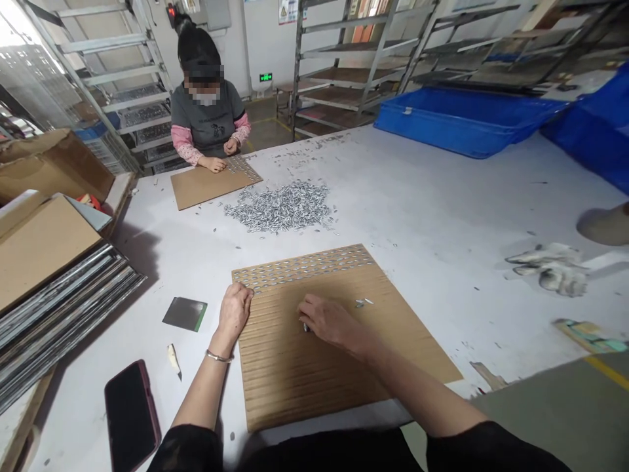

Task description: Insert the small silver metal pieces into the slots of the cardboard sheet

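A brown cardboard sheet [339, 341] lies in front of me, with rows of small silver leaf-shaped pieces [299, 265] along its far edge. At the left end of the nearest row, my left hand [236, 308] is closed in a pinch; whatever its fingertips hold is hidden. My right hand [319, 318] is over the middle of the sheet, fingers curled, with silver pieces [306, 328] showing under the fingertips. To its right, a few loose pieces [363, 302] rest on the cardboard. Beyond the sheet is a large pile of the same pieces [285, 206].
Across the table a co-worker [211, 118] handles another cardboard sheet [201, 187]. On the left are a dark flat plate [185, 314], a small knife [173, 362], a phone [130, 416] and stacked sheets [63, 308]. Gloves [550, 269] and a blue tray [472, 121] are on the right.
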{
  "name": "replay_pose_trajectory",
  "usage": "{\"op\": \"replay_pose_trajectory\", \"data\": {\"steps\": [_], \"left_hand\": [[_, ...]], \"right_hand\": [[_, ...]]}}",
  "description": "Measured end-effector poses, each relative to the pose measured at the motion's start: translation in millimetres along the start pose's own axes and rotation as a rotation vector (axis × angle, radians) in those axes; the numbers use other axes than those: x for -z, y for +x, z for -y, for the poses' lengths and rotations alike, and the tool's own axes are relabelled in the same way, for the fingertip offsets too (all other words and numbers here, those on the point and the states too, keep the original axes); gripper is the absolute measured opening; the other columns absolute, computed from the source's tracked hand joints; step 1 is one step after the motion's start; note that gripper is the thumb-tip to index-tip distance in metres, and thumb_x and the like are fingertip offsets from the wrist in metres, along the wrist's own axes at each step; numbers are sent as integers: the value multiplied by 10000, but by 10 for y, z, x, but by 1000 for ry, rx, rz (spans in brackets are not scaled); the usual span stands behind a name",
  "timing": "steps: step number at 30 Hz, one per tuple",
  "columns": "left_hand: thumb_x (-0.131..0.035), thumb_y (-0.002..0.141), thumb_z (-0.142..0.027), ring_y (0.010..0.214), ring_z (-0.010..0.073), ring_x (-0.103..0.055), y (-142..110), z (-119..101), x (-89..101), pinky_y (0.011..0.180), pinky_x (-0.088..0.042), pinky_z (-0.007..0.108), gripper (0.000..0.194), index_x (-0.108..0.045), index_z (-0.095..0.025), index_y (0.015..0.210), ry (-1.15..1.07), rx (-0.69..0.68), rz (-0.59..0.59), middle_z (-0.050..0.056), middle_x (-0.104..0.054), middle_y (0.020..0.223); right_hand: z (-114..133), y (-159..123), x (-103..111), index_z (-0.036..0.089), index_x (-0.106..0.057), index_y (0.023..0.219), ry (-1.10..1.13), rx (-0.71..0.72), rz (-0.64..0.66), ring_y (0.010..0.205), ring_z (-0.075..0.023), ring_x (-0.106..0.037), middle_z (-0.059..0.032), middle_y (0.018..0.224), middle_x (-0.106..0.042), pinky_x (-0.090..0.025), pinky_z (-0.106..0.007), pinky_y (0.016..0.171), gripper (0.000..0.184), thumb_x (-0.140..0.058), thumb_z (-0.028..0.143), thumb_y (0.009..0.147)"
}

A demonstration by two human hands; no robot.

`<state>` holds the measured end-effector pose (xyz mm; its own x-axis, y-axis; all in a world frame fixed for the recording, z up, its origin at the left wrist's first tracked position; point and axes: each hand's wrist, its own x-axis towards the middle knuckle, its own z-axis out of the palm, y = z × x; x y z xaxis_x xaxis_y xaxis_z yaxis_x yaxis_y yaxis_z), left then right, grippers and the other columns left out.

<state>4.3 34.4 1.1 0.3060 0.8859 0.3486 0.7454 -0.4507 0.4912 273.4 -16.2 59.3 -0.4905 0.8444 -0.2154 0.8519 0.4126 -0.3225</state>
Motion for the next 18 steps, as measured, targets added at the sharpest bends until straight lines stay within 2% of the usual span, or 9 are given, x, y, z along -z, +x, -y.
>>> {"op": "replay_pose_trajectory", "data": {"steps": [4,7,9,11,13,16,18], "left_hand": [[-508,978,-282,878,214,-618,-82,-81,214,839,-513,359,216,-707,-212,934,-41,87,-164,65,-642,887],[-531,959,-312,792,195,-625,-171,-132,422,777,-517,335,213,-718,-213,946,-34,243,-302,45,-646,848],[-547,943,-329,760,189,-625,-231,-163,492,754,-516,329,213,-725,-213,939,-56,319,-345,40,-659,839],[-558,930,-343,763,193,-632,-284,-206,467,750,-518,329,215,-730,-214,926,-101,352,-339,40,-673,834],[-564,921,-346,776,199,-642,-324,-265,358,751,-522,333,214,-733,-216,908,-154,358,-301,41,-679,823],[-562,918,-346,800,207,-655,-369,-365,141,776,-527,348,218,-733,-212,896,-235,367,-271,49,-682,820],[-569,921,-355,840,209,-663,-399,-419,21,818,-524,358,215,-729,-212,916,-310,376,-255,59,-706,876]], "right_hand": [[-36,-54,-129,178,-671,936,-50,135,7,938,-199,-594,-79,1014,-645,-407,-292,794,151,-530,129,957],[-50,-71,-195,177,-660,908,-53,163,13,862,-185,-589,-77,985,-647,-396,-283,739,190,-493,102,956],[-37,-35,-191,176,-649,869,-42,163,-4,807,-178,-580,-77,937,-648,-384,-279,706,215,-468,107,962],[-4,66,-164,175,-635,837,9,126,-77,789,-179,-578,-79,902,-648,-386,-277,698,232,-453,138,976],[48,231,-141,177,-619,811,136,55,-189,799,-181,-590,-72,870,-655,-404,-273,712,224,-462,158,970],[146,514,-166,184,-587,772,488,-66,-298,747,-164,-620,-29,747,-656,-449,-263,719,177,-491,124,908],[219,649,-220,190,-578,784,813,-121,-264,650,-148,-628,3,674,-645,-483,-253,655,114,-522,164,879]]}}
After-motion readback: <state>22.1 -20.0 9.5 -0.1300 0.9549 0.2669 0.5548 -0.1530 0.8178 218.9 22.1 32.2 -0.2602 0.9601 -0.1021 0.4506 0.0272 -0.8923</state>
